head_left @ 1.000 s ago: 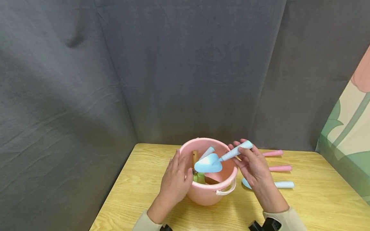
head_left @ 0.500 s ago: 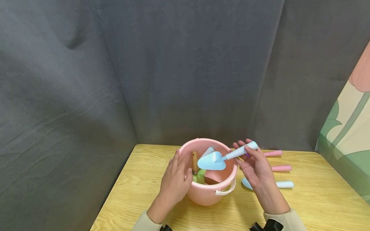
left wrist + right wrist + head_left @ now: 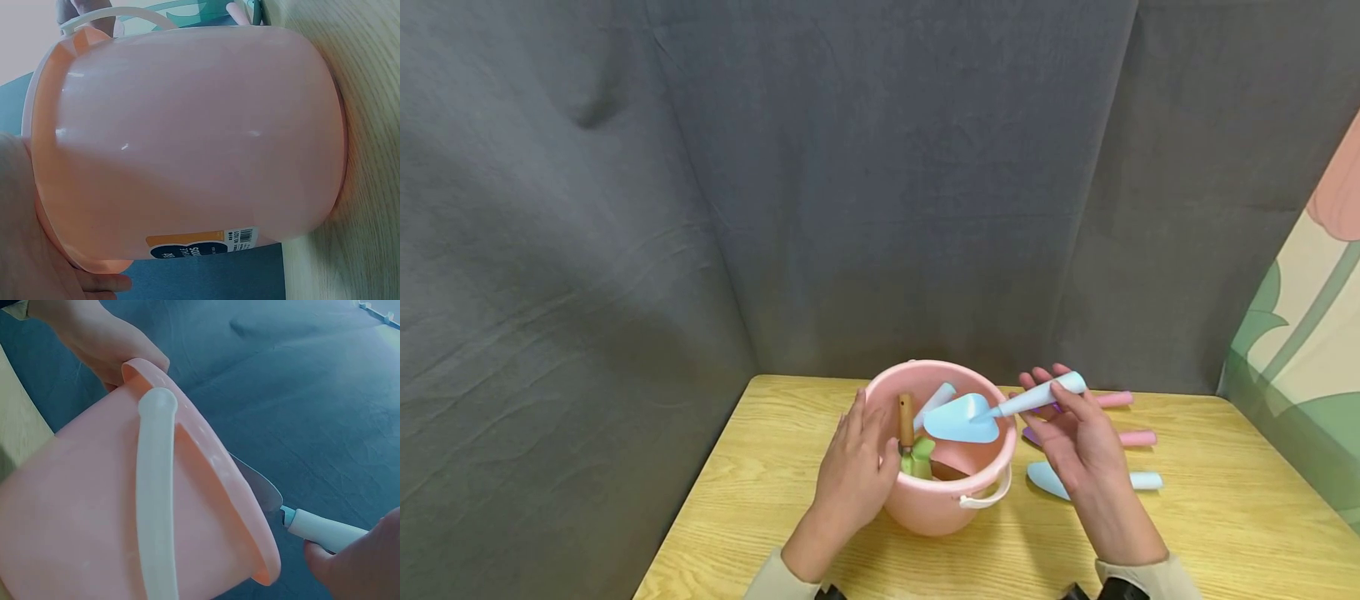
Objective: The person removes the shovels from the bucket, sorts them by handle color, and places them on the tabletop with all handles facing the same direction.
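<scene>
A pink bucket (image 3: pixel 936 517) with a white handle (image 3: pixel 988 496) stands upright on the table. My left hand (image 3: pixel 855 462) rests against the bucket's near left rim with its fingers extended. A light blue trowel (image 3: pixel 961 419) is in my right hand (image 3: pixel 1086 442), its handle pinched between thumb and fingers. The trowel's blade hangs above the bucket's mouth, pointing left. Inside the bucket are a wooden-handled tool (image 3: pixel 906 417) with a green head, a pale blue handle (image 3: pixel 938 400) and a brown piece (image 3: pixel 947 472), partly hidden.
Right of the bucket, partly behind my right hand, lie another light blue trowel (image 3: pixel 1047 479) and two tools with pink handles (image 3: pixel 1137 438) and purple ends. Grey cloth (image 3: pixel 887 208) hangs behind the wooden table (image 3: pixel 722 500). A flower-patterned panel (image 3: pixel 1300 367) stands at the right.
My right hand has drifted rightward with the trowel, drawing its blade toward the bucket's right side. More of the tools behind that hand now shows. The left hand and bucket stay put.
</scene>
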Action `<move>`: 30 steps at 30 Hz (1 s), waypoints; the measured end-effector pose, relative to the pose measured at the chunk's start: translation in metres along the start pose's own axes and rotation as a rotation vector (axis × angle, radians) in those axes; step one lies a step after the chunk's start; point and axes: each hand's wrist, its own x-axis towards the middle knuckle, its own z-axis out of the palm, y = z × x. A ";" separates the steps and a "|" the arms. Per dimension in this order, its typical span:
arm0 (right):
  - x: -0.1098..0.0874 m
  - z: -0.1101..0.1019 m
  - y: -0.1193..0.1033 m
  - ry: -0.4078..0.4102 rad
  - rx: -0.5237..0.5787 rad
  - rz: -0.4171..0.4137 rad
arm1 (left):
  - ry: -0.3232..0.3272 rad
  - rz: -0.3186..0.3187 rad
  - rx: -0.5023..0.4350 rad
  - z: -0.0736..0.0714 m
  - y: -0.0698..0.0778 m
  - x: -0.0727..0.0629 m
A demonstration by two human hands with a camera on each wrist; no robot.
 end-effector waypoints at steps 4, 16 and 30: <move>-0.001 -0.003 -0.005 -0.015 0.067 0.007 | 0.009 0.011 0.003 0.001 -0.001 0.000; -0.008 -0.010 -0.020 -0.014 0.137 -0.017 | -0.009 -0.005 0.000 0.000 -0.001 0.000; -0.012 -0.022 -0.038 -0.023 0.151 -0.061 | -0.020 -0.011 -0.003 -0.001 0.000 0.000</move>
